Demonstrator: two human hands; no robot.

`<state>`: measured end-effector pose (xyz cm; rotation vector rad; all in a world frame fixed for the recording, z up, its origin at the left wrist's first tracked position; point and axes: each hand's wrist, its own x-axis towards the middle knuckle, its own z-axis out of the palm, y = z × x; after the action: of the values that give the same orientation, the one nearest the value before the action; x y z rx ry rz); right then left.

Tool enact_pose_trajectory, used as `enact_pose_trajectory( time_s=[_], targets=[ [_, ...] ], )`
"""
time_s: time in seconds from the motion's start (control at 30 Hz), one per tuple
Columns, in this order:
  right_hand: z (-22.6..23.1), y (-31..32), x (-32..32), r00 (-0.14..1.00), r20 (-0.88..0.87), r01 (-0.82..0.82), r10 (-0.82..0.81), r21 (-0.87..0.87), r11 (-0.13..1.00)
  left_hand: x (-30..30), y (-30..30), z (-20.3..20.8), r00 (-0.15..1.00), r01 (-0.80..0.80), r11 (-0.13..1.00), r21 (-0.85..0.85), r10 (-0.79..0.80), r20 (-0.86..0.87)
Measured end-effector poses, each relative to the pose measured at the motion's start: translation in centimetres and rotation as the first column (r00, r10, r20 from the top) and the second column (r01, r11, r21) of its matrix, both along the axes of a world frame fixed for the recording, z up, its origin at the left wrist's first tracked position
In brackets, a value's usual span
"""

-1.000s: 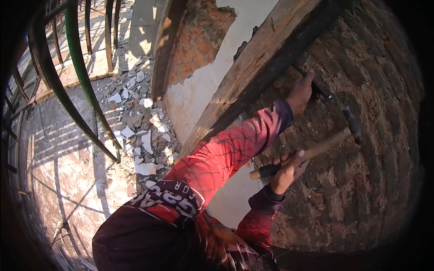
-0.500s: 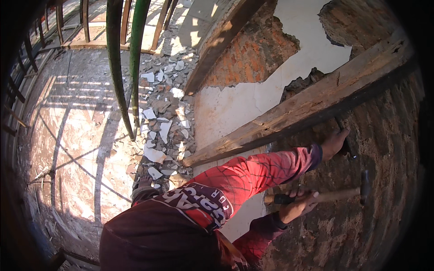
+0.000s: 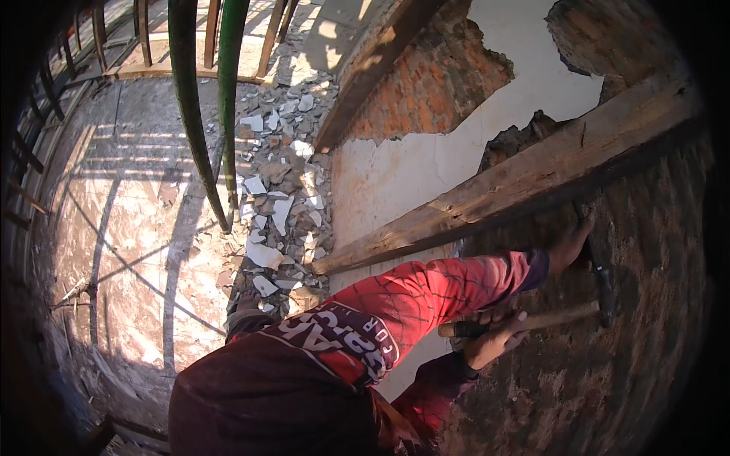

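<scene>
My left hand [image 3: 568, 249] reaches out to the wall at the right, its fingers wrapped around a thin dark metal chisel [image 3: 595, 257]. Much of the chisel is hidden by the hand and the shade. Lower down, my right hand [image 3: 494, 340] grips a hammer [image 3: 564, 314] by its wooden handle, near the dark-wrapped end. The hammer's dark head is right at the chisel's near end; whether they touch I cannot tell. Behind both tools lies a brown, rough wall surface [image 3: 547, 403] stripped of plaster.
A thick wooden beam [image 3: 487, 197] slants along the wall above my left arm. White plaster [image 3: 395, 178] and bare brick [image 3: 433, 83] show beyond it. Broken plaster rubble [image 3: 281, 213] covers the floor at the wall's foot. A green pole [image 3: 228, 91] and a dark pole [image 3: 186, 91] stand left.
The hammer has moved up and slightly left, bringing its head from a gap below the chisel to the chisel's end. My left hand keeps its hold; the view has shifted slightly.
</scene>
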<state>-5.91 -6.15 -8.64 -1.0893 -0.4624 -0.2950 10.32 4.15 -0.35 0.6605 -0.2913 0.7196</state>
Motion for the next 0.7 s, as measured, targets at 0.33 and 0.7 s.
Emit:
enact_pose_trajectory(
  time_s=[0.33, 0.7],
  targets=[
    [8.5, -9.8, 1.1, 0.861, 0.251, 0.223, -0.443, 0.595, 0.772, 0.3, 1.8, -0.2, 0.997, -0.057, 0.992, 0.114, 0.062, -0.047],
    [5.6, -7.0, 1.3, 0.949, 0.157, 0.254, -0.272, 0.124, 0.959, 1.9, 1.7, -0.3, 0.974, -0.216, 0.976, 0.004, 0.215, -0.073]
  ],
)
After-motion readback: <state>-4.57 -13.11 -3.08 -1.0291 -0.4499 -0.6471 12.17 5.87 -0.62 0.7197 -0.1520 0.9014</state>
